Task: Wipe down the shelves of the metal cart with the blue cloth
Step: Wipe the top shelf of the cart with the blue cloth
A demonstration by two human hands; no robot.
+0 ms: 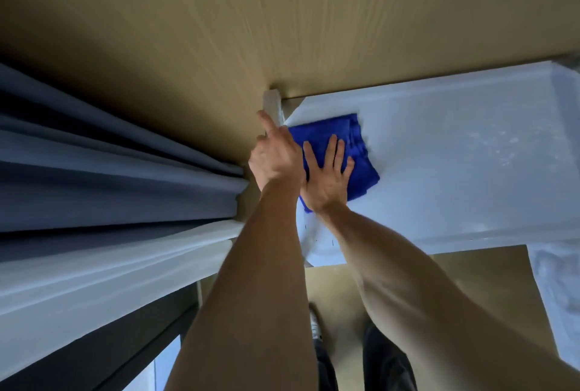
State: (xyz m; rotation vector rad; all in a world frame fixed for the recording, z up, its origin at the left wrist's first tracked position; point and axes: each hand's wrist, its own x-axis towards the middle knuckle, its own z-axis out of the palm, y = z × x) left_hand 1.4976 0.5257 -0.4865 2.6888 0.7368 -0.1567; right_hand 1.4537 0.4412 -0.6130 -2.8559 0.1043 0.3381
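Centrally, the folded blue cloth point(332, 142) lies under the flat, straight-fingered right hand point(328, 180); the left hand point(274, 158) curls at the shelf point(455, 155) corner, its grasp unclear.

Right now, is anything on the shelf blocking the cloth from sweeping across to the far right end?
Nothing visible does. The right hand presses flat on the blue cloth near the left corner of the shelf, and the surface to its right shows bare. The left hand is at the corner post.
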